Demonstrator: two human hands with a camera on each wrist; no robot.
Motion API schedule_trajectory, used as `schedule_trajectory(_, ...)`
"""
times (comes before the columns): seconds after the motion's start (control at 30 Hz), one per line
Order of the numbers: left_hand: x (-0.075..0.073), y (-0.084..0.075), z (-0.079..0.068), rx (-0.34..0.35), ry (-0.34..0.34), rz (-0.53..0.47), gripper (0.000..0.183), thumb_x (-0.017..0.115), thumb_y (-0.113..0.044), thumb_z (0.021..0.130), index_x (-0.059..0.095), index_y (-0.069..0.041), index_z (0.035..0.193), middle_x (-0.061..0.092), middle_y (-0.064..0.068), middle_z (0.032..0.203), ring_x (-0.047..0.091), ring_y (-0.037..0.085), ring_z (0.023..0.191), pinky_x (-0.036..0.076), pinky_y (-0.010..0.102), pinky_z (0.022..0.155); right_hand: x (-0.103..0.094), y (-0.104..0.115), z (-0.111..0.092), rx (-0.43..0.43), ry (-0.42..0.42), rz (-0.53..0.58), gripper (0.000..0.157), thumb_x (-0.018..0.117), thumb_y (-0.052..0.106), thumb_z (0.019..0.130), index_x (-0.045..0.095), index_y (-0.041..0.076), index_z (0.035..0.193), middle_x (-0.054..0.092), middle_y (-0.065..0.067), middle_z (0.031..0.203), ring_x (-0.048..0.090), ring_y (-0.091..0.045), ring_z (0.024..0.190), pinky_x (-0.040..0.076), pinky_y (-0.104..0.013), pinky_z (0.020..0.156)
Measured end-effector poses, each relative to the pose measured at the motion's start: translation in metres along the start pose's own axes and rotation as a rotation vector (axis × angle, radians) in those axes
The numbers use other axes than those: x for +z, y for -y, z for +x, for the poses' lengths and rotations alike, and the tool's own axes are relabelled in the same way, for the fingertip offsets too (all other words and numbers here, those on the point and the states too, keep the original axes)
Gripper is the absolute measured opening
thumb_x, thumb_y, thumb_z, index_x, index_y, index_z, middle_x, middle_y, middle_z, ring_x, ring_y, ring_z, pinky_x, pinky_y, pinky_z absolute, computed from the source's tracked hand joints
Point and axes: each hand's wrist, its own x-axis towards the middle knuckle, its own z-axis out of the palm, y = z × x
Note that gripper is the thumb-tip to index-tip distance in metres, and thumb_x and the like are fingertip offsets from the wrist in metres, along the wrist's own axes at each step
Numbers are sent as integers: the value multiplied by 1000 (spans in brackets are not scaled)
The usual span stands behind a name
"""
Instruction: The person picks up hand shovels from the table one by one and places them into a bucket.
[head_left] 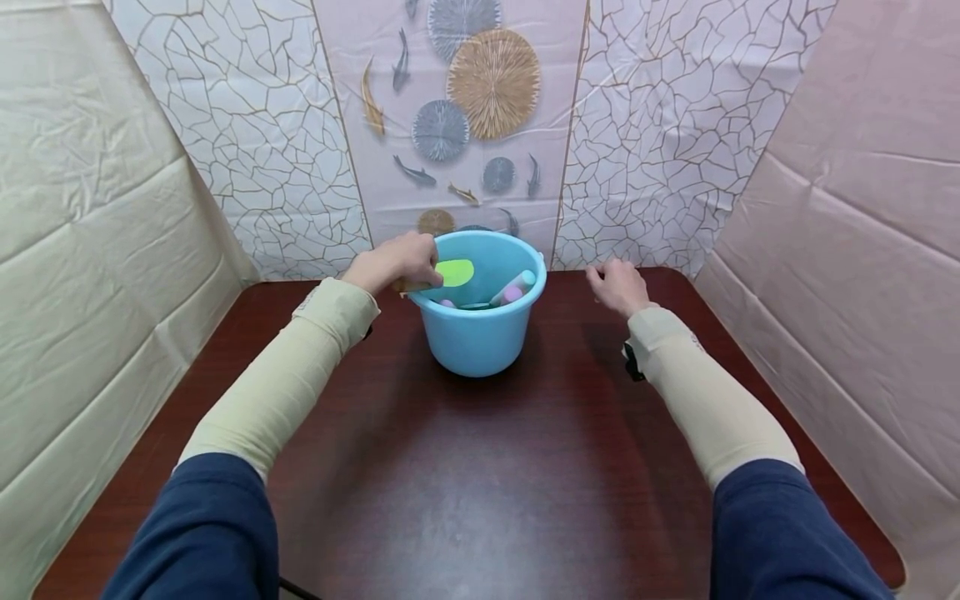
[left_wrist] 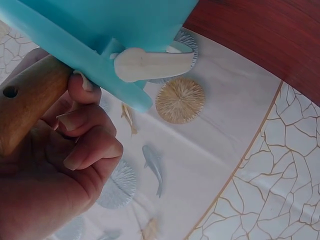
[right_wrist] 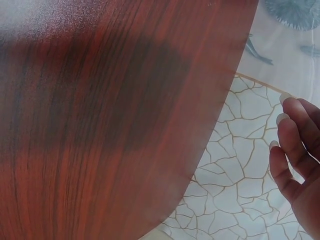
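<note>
My left hand (head_left: 405,260) is at the left rim of a light blue bucket (head_left: 476,342). It grips a wooden handle (left_wrist: 32,100) with a hole near its end, and the fingers curl round it in the left wrist view. A rounded lime-green piece (head_left: 456,272), seemingly the head of this wooden-handled tool, shows beyond the hand over the bucket's opening. How the two parts join is hidden. My right hand (head_left: 621,286) hovers right of the bucket, its fingers (right_wrist: 295,145) loosely bent and holding nothing.
Inside the bucket lie a pale tube with an aqua end (head_left: 527,278), a pink round end (head_left: 513,294) and partly hidden items. A white handle fitting (left_wrist: 150,65) sits on the bucket's side. Patterned cloth (head_left: 637,125) hangs behind the dark red table (head_left: 480,467).
</note>
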Motion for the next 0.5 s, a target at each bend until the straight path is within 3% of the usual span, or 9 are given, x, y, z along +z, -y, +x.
schedule_trajectory(0.5, -3, -7, 14, -4, 41, -36, 41, 63, -14, 78, 34, -16, 49, 27, -6, 46, 31, 8, 40, 27, 22, 44, 4, -2, -1, -9, 5, -5, 49, 43, 30, 100, 49, 11, 56, 62, -7, 56, 50, -22, 49, 36, -33, 52)
